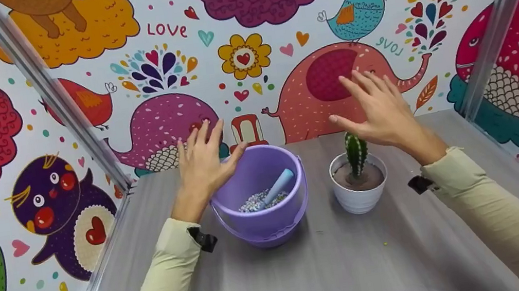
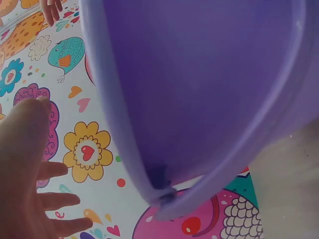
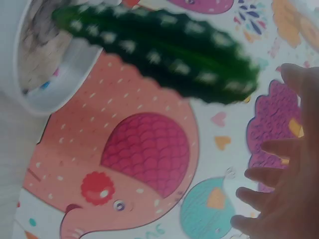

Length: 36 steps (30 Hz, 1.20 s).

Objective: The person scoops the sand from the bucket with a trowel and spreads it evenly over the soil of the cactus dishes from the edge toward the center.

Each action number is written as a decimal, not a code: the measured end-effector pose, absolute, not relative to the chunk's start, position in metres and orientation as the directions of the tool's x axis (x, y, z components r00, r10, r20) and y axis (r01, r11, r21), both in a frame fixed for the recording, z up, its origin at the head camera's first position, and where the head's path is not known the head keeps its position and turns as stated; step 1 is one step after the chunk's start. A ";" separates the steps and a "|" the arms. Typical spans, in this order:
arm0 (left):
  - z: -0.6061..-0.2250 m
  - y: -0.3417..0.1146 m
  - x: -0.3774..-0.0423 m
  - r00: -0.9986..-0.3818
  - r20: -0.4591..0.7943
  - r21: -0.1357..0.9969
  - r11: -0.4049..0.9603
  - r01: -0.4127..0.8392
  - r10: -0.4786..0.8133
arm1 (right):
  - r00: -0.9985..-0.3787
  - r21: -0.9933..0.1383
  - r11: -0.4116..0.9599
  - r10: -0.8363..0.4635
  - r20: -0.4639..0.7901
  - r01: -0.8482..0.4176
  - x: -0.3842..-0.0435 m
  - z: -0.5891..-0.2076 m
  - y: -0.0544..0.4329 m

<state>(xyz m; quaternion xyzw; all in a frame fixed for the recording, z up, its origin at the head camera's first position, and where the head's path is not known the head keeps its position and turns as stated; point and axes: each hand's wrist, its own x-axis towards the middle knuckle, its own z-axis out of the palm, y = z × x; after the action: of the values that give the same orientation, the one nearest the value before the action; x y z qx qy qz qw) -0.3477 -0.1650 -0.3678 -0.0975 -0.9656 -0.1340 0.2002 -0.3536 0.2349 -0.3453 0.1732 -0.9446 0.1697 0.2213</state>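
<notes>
A purple bucket stands on the grey table, with small pale pebbles and a light blue handle-like tool inside. My left hand is raised beside the bucket's left rim, fingers spread and holding nothing. To the right, a white pot holds brown soil and an upright green cactus. Above and right of the cactus hovers my right hand, its fingers spread. The right wrist view shows the cactus apart from the right hand. In the left wrist view the bucket fills much of the frame.
The grey table runs up to walls covered with cartoon animals. Metal frame posts stand at the left and right corners. A tiny yellow speck lies in front of the pot.
</notes>
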 end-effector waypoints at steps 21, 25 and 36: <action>-0.395 -0.158 -0.304 -0.890 0.423 0.324 0.888 0.325 0.172 | -0.761 -0.195 0.794 -0.433 0.483 -0.576 -0.327 -0.364 0.169; -0.397 -0.153 -0.300 -0.892 0.412 0.326 0.883 0.337 0.188 | -0.769 -0.233 0.775 -0.446 0.458 -0.587 -0.325 -0.372 0.161; -0.401 -0.136 -0.301 -0.866 0.415 0.300 0.857 0.419 0.279 | -0.795 -0.383 0.701 -0.478 0.374 -0.601 -0.321 -0.402 0.140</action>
<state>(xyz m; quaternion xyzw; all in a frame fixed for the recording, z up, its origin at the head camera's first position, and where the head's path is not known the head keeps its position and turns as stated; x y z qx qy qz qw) -0.3005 -0.1358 -0.4006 -0.1843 -0.9463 -0.1938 0.1813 -0.3215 0.1400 -0.4018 0.2952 -0.9140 0.2493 0.1239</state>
